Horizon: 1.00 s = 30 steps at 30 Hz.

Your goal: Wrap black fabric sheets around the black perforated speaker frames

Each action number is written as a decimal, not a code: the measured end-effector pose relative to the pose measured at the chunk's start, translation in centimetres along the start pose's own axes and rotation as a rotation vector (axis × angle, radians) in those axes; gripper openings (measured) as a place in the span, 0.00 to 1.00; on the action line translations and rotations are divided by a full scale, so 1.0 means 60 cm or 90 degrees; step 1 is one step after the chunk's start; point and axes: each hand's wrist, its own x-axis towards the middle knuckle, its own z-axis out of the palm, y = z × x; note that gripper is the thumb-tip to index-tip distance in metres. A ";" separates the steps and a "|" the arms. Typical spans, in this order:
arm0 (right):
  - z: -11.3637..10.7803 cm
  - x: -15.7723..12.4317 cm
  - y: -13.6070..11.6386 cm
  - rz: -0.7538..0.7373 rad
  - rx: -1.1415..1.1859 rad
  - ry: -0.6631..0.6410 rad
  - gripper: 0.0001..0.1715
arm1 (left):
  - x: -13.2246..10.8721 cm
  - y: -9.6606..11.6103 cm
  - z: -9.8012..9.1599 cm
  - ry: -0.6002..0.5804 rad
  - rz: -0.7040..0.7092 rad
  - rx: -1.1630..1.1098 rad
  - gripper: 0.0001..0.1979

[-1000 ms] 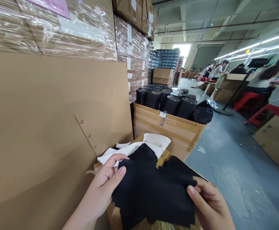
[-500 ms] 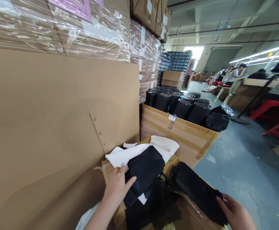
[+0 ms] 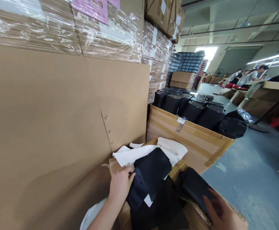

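My left hand (image 3: 120, 185) rests on a stack of black fabric pieces (image 3: 150, 175) in an open cardboard box (image 3: 175, 169), fingers curled over the stack's left edge and gripping it. White sheets (image 3: 139, 153) lie under and behind the black stack. My right hand (image 3: 222, 212) is at the lower right, blurred by motion, touching another black fabric piece (image 3: 195, 188) that hangs over the box's right edge. Whether it grips that piece is unclear.
A tall cardboard sheet (image 3: 58, 127) stands at the left below shrink-wrapped cartons (image 3: 94, 28). Behind is a big carton (image 3: 192, 140) full of black plastic parts (image 3: 194, 108). Grey floor (image 3: 254, 172) lies to the right. People (image 3: 247, 80) work at tables in the far right.
Both hands held one black piece spread between them. They have since parted: the left went down onto the stack in the box, the right lowered its piece to the box's right edge. View panned left.
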 end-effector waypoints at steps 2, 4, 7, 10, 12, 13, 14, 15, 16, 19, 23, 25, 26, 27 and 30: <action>0.034 -0.004 -0.030 -0.086 0.034 -0.008 0.28 | -0.001 -0.002 -0.008 0.032 0.039 -0.001 0.08; 0.059 -0.006 -0.061 -0.170 0.064 -0.026 0.24 | -0.001 0.001 -0.020 0.081 0.077 0.028 0.09; 0.077 -0.005 -0.104 -0.240 0.107 -0.070 0.19 | 0.003 0.015 -0.043 0.129 0.105 0.083 0.11; 0.086 0.003 -0.130 -0.235 0.142 -0.104 0.18 | 0.011 0.034 -0.062 0.101 0.120 0.057 0.11; 0.091 0.008 -0.139 -0.216 0.195 -0.128 0.19 | 0.016 0.048 -0.071 0.047 0.139 -0.067 0.09; 0.093 0.010 -0.141 -0.203 0.244 -0.143 0.21 | 0.018 0.055 -0.076 0.014 0.146 -0.164 0.07; 0.096 0.011 -0.144 -0.188 0.309 -0.160 0.24 | 0.018 0.062 -0.080 -0.026 0.147 -0.276 0.05; 0.098 0.009 -0.146 -0.167 0.386 -0.181 0.28 | 0.016 0.069 -0.085 -0.074 0.137 -0.397 0.03; 0.100 0.006 -0.149 -0.139 0.476 -0.210 0.31 | 0.013 0.077 -0.090 -0.126 0.113 -0.523 0.03; 0.104 -0.016 -0.162 -0.042 0.747 -0.369 0.34 | 0.000 0.097 -0.104 -0.286 -0.001 -0.853 0.06; 0.094 -0.051 -0.182 0.038 0.922 -0.515 0.25 | -0.018 0.111 -0.121 -0.326 -0.085 -1.020 0.10; 0.078 -0.061 -0.188 0.060 0.932 -0.482 0.20 | -0.025 0.112 -0.131 -0.301 -0.106 -1.037 0.11; 0.069 -0.063 -0.190 0.069 0.931 -0.449 0.18 | -0.028 0.112 -0.136 -0.299 -0.111 -1.044 0.11; 0.058 -0.064 -0.192 0.079 0.929 -0.409 0.16 | -0.031 0.111 -0.142 -0.303 -0.110 -1.052 0.11; 0.022 -0.067 -0.194 0.107 0.917 -0.285 0.13 | -0.039 0.108 -0.160 -0.331 -0.081 -1.056 0.13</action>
